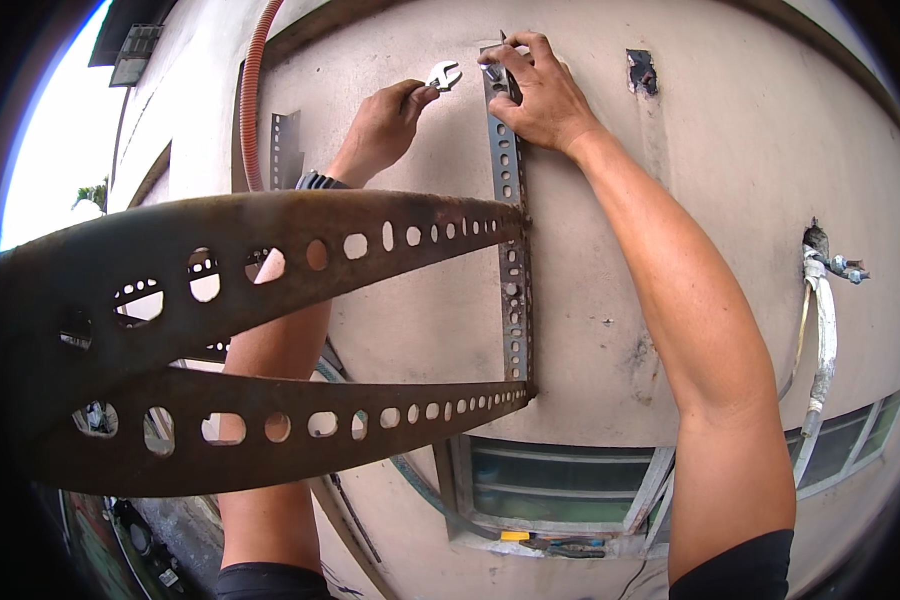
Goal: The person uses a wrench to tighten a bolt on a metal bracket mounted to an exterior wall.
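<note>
Left hand (383, 128) grips a silver adjustable wrench (444, 76); right hand (548, 98) is curled by the silver bolt (491, 73) atop the grey slotted steel upright (506, 165), can't tell if pinching. Upright's already against the beige wall (585, 265), rusty brown perforated arms (370, 215) attached; top bolt's probably still unfinished.

The wrench (444, 76) is bright, smooth metal, rather glossy; the far upright (495, 155) is dull grey metal, worn in patches. The near left bracket (270, 225) is dark metal, matt and rough with brown rust. The wall (410, 330) looks like matt plaster, stained. Ribbed orange plastic for the far left hose (253, 100), glossy glass in the window (560, 475), matt black cloth sleeves (740, 565)
</note>
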A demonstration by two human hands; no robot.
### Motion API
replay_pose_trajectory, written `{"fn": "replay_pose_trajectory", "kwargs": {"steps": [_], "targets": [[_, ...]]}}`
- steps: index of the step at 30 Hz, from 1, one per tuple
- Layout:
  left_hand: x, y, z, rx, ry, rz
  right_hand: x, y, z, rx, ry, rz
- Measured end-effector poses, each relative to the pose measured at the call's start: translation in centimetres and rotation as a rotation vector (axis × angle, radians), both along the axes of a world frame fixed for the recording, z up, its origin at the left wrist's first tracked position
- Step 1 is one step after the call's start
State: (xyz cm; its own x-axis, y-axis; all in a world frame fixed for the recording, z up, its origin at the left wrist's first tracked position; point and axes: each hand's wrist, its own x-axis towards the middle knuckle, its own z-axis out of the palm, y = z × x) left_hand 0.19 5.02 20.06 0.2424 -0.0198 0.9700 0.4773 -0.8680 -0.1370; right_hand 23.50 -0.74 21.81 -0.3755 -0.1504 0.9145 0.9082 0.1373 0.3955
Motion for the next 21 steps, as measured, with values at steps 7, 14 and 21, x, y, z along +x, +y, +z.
{"fn": "replay_pose_trajectory", "kwargs": {"steps": [7, 14, 21], "targets": [[4.7, -1.5, -1.2, -0.208, -0.112, -0.285, 0.0, -0.1, 0.2, -0.014, -0.032, 0.123], [6.7, -2.5, -1.7, -0.257, -0.258, -0.29, -0.1, 0.2, 0.2, -0.018, -0.019, 0.099], [6.3, -1.7, -1.1, -0.192, -0.176, -0.281, 0.1, -0.1, 0.1, 0.004, -0.01, 0.055]]}}
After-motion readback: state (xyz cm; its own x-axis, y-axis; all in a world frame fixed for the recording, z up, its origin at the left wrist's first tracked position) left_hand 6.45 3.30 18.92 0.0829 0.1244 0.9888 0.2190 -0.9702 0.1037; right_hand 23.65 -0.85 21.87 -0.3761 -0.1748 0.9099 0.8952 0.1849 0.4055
